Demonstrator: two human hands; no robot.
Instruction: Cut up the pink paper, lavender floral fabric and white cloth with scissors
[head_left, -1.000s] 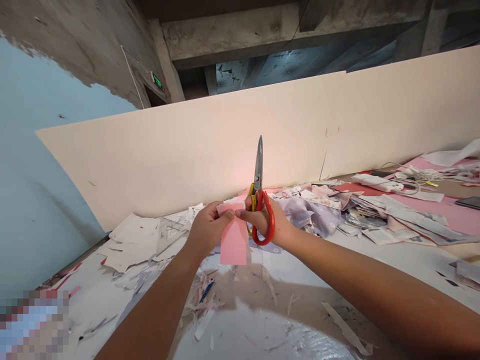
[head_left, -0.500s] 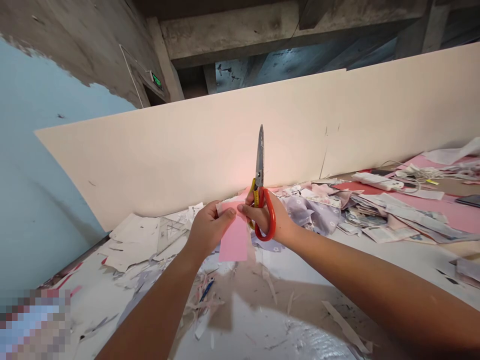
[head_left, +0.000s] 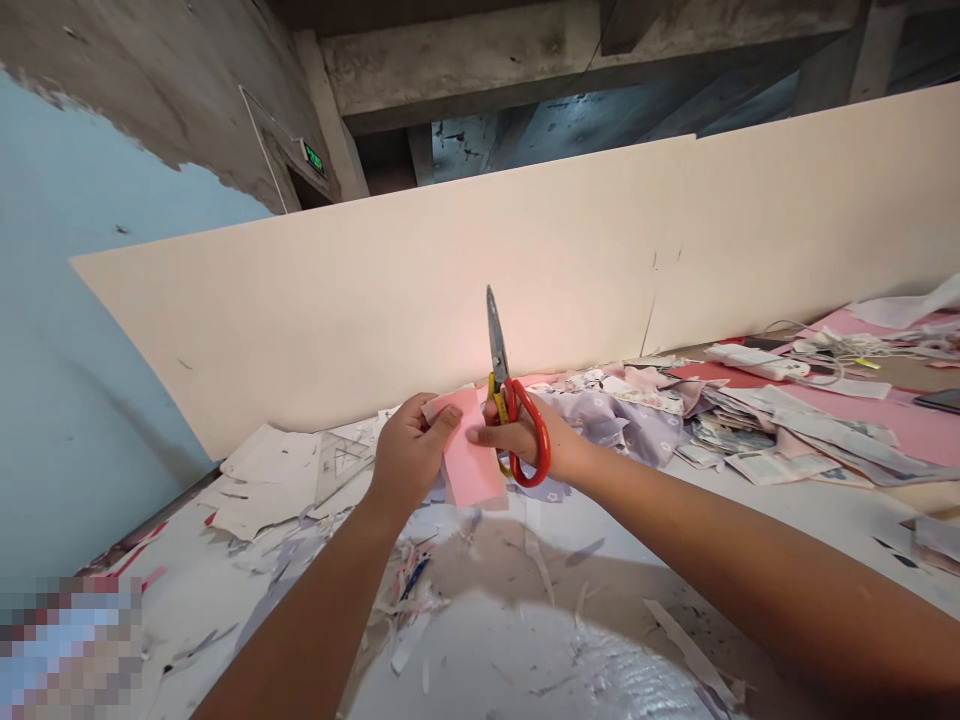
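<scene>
A small piece of pink paper [head_left: 472, 462] is held up between my two hands, above the littered tabletop. My left hand [head_left: 411, 447] pinches its left edge, thumb on the near face. On the other side, my right hand [head_left: 551, 437] presses its thumb against the paper's right part. That same hand also carries a pair of scissors [head_left: 530, 440] with red and yellow handles. Their blades look closed and point up, tilted slightly left. The fingers behind the paper are mostly hidden.
A cream board [head_left: 420, 290] rises along the table's back edge. White paper sheets [head_left: 262, 465] and a clear set square [head_left: 345, 462] lie left. Lilac flowered paper [head_left: 637, 425], stacked scraps [head_left: 720, 420] and a white power strip [head_left: 757, 362] lie right. Paper strips litter the tabletop [head_left: 487, 650].
The scissors have tipped left and dropped a little. The pink paper has turned, its lower end swinging right. My right thumb has moved lower on the paper.
</scene>
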